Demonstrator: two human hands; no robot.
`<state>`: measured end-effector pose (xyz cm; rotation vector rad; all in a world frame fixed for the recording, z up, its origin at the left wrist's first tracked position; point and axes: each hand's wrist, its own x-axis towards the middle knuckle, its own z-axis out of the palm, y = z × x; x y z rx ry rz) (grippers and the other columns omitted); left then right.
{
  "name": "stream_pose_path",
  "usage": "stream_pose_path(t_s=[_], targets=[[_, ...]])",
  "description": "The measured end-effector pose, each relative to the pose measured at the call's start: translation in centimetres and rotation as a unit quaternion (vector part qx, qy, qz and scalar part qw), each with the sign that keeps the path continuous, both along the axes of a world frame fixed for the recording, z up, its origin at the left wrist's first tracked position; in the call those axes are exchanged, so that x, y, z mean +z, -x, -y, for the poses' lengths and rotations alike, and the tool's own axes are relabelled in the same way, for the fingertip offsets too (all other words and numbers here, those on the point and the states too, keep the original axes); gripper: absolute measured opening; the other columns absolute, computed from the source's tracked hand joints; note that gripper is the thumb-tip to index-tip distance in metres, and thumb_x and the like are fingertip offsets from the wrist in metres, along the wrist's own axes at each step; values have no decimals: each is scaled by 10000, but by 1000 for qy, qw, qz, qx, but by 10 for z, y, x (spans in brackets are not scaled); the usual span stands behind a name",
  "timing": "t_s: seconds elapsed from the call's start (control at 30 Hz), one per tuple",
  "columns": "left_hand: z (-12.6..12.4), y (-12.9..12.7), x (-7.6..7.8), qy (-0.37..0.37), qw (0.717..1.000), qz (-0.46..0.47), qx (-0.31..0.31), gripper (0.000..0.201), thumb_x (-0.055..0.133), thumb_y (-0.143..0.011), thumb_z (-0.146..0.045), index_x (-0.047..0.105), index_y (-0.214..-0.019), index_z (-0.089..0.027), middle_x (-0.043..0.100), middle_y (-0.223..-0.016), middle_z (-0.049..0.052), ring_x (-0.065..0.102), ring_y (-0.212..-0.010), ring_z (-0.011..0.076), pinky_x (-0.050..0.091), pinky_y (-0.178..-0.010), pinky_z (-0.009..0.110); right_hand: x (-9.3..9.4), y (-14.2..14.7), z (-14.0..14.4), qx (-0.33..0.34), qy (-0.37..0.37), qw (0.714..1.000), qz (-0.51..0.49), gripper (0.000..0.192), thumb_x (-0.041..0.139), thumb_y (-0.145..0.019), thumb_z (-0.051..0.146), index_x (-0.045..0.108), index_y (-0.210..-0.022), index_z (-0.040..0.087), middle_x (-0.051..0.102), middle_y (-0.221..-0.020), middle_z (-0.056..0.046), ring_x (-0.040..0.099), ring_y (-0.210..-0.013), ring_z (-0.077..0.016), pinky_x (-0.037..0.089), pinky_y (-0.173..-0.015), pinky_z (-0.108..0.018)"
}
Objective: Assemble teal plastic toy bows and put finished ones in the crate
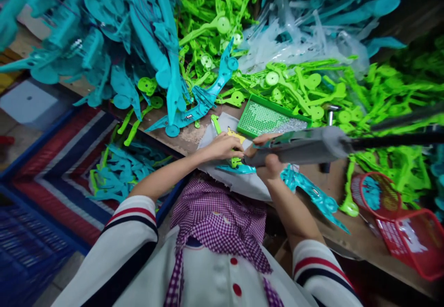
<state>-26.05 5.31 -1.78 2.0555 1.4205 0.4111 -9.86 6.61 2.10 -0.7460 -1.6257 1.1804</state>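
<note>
My right hand (pixel 271 164) is wrapped round a grey power screwdriver (pixel 305 146), which lies nearly level and points left, with a dark cable at its rear. Its tip is close to the fingers of my left hand (pixel 229 147). Those fingers are closed on a green plastic part (pixel 236 162), most of it hidden by the hand. Just below lies a blue plastic part (pixel 239 169), on a pale cloth (pixel 249 186) spread at the table's edge. Another blue part (pixel 312 191) lies right of my right wrist.
A green tray (pixel 244 117) of small metal pieces stands behind my hands. A hammer (pixel 330 113) lies to its right. Piles of blue parts (pixel 138 34) and green parts (pixel 305 85) cover the back. Red baskets (pixel 388 226) sit at right; a striped-lined crate (pixel 52 173) stands at left.
</note>
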Motion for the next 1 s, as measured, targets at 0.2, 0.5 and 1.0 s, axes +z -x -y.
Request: stream_pose_path(t_s=[0.2,0.5,1.0], targets=[[0,-2,2,-2,1000,-29,-3,177,575,-893,-280,712,-810,-206,743,-953,25,650,-965,237,437,-867,357,-5,15,1,50,7,999,-16,574,556,-700,813,656,-796,256,608,-607,-15,611,-546,-195,568,-555,-376],[-3,1,2,13,999,-36,-17,92,621,-820,-217,695,-782,-178,747,-915,50,653,-940,262,452,-857,371,-14,18,1,132,-42,990,27,483,590,-757,718,551,-623,255,555,-504,11,539,-474,-173,521,-521,-364],[8,0,11,10,999,-24,-21,219,591,-936,-325,780,-1026,-260,759,-1101,42,664,-1075,256,382,-928,376,26,20,28,-219,-24,973,-67,451,580,-808,674,621,-931,242,569,-604,27,634,-537,-179,550,-551,-337]])
